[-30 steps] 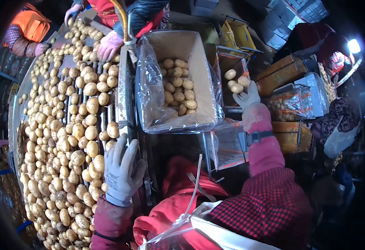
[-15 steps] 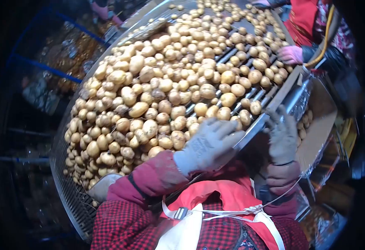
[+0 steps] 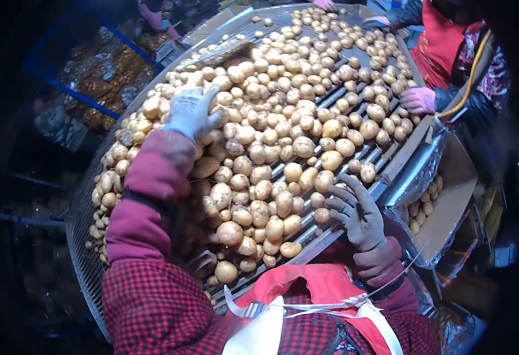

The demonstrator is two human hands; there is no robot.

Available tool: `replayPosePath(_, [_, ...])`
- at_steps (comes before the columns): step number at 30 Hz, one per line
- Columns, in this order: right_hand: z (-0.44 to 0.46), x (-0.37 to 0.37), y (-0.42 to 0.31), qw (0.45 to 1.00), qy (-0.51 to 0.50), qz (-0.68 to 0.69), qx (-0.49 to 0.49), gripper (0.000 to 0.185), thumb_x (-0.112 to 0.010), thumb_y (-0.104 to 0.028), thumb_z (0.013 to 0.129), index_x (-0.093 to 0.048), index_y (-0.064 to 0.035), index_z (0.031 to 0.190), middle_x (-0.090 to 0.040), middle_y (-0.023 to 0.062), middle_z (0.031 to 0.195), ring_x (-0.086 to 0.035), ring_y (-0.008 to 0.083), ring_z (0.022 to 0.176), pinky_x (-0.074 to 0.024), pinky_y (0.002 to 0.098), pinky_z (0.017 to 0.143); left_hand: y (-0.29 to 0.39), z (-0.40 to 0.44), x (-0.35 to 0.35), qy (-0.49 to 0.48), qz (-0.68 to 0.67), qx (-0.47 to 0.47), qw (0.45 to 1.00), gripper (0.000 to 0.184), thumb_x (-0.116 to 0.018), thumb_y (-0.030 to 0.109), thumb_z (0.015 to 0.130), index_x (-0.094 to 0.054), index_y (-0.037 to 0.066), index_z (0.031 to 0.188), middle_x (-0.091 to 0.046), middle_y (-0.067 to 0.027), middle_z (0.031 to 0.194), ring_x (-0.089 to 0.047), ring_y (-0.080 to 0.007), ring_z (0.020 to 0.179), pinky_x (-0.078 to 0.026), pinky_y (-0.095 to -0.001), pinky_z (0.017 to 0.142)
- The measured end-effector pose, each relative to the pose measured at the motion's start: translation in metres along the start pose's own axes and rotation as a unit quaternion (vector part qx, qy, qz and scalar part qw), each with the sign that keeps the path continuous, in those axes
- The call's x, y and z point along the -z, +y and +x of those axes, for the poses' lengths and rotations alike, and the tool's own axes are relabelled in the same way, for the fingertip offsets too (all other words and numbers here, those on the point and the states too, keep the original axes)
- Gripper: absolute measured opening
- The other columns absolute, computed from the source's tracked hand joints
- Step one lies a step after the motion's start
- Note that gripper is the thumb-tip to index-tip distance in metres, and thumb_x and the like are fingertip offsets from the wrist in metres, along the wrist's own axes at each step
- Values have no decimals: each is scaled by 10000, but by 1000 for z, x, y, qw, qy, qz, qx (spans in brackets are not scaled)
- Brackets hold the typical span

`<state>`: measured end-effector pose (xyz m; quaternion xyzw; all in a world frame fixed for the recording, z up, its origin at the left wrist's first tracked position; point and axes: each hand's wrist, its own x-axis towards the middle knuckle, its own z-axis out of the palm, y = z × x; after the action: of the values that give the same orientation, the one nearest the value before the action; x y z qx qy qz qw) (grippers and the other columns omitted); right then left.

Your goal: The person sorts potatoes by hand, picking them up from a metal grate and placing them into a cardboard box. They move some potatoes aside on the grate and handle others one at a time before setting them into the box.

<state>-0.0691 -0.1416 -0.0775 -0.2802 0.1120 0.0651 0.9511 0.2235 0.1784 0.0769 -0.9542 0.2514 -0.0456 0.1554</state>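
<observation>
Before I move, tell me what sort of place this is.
Probably a potato packing shed: potatoes heaped on a roller table, a part-filled carton beside it, and a gloved co-worker.

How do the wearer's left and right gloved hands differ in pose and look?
The left hand reaches over the piled potatoes, fingers mostly close together; the right hand is beside the metal rail, fingers spread. The left glove looks paler, the right glove darker. Both gloves are grey.
</observation>
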Motion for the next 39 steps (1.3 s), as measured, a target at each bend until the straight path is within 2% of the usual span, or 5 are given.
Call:
replayPosePath(11, [-9,7,1,998,-47,-6,51,551,-481,-98,1097,-302,15,1606,-512,257,1509,-616,399,1336,-576,446,1066,58,36,-3,-183,112,-54,975,743,-832,483,754,-618,210,1411,-731,-153,1221,-701,-365,1131,-539,-466,979])
replayPosePath(22, [15,-23,27,972,-90,196,-88,674,-598,-318,1072,-324,-97,1646,-405,153,1626,-553,296,1376,-556,466,1070,175,-85,9,-7,-387,-247,888,803,-842,416,843,-533,102,1514,-660,-223,1325,-663,-403,1201,-537,-476,1019])
replayPosePath(25, [8,-14,21,932,-147,-303,134,752,-720,54,926,-397,-54,1597,-613,190,1431,-665,230,1208,-595,384,963,161,-61,11,-3,-365,-259,894,819,-809,495,859,-537,38,1481,-620,-266,1370,-627,-453,1219,-505,-517,1037])
replayPosePath(30, [14,-7,23,983,-35,144,-106,616,-521,-532,1077,-556,-74,1487,-748,158,1211,-745,328,1054,-617,454,775,112,-17,-53,13,-17,-128,992,752,-808,442,835,-535,199,1492,-613,-117,1221,-599,-314,1173,-451,-508,931])
replayPosePath(39, [13,-1,30,977,-45,183,-99,613,-436,-541,1106,-728,-6,1170,-719,217,1241,-737,386,1088,-678,514,775,133,-22,-80,-8,181,-140,973,474,-776,256,797,-630,153,1236,-651,-67,1110,-642,-267,1056,-474,-453,861])
